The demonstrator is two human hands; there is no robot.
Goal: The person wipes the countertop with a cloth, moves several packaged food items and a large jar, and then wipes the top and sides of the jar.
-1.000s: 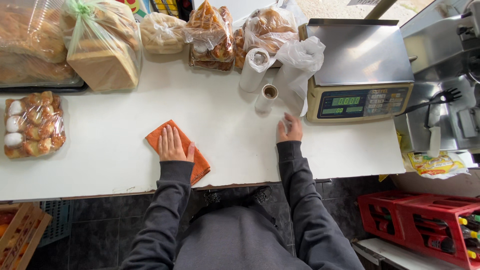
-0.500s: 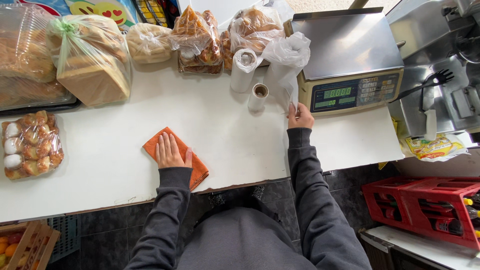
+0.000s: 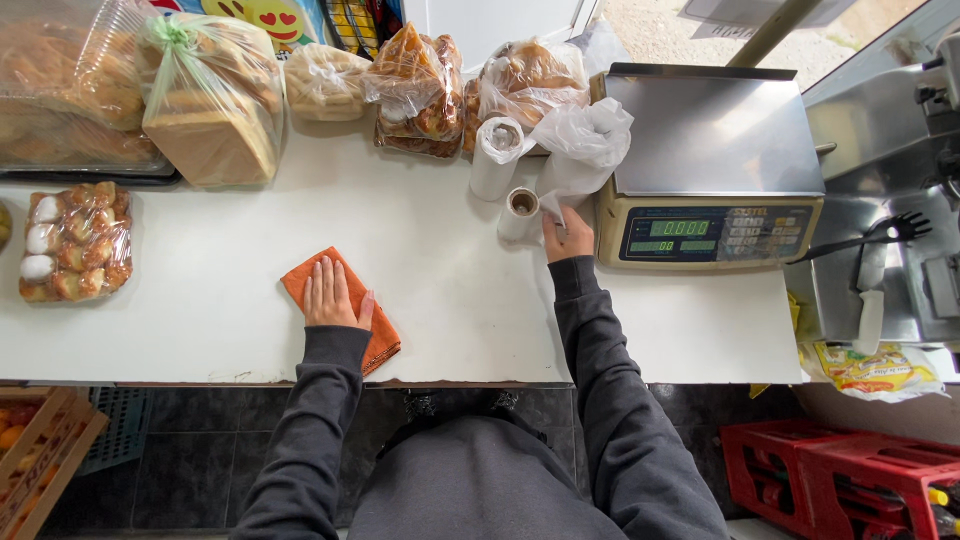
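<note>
**Left hand flat on cloth, right hand at plastic bags**

Far left of frame: a clear pack of small pastries (image 3: 75,242) is lying on the white table (image 3: 450,300), with bagged bread (image 3: 212,100) above it in the upper left. Left of centre: the left hand (image 3: 335,295) is pressing palm-down on the orange cloth (image 3: 385,340), fingers (image 3: 322,272) spread and released, gripping nothing. Centre: two rolls of plastic bags (image 3: 505,175) are standing side by side on the table. Just right of them, the right hand (image 3: 570,238) is touching a loose white plastic bag (image 3: 585,140); whether its fingers are pinching it, cannot tell. Right: a digital scale (image 3: 710,170) is sitting at the table's edge, beside the hand.
</note>
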